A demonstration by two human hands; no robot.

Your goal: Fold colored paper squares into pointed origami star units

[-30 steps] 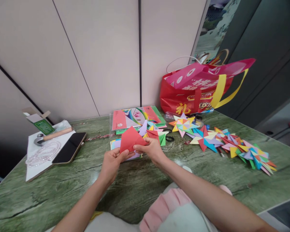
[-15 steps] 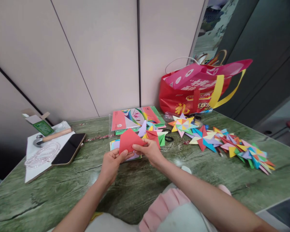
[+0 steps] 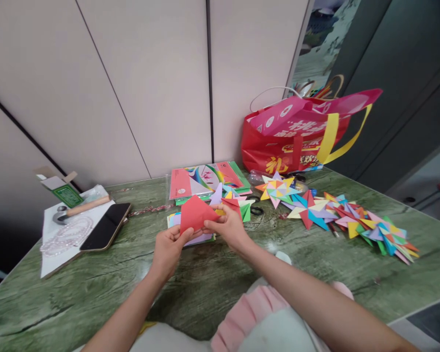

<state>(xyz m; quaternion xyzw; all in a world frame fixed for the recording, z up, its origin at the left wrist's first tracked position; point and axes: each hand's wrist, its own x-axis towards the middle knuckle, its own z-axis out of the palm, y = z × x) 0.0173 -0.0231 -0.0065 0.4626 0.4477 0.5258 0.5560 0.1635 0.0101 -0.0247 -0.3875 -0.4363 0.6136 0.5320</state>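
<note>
While your left hand [image 3: 170, 244] and right hand [image 3: 230, 227] both pinch the folded red paper sheet [image 3: 196, 214] by its lower edges, it sits above the green marbled desk [image 3: 190, 278], left of the glossy red bag [image 3: 269, 145] printed "礼" in yellow.

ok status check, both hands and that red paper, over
Left hand, right hand both pinching red paper; paper held above coloured sheets; black-handled scissors beyond right hand, not touching it.
</note>
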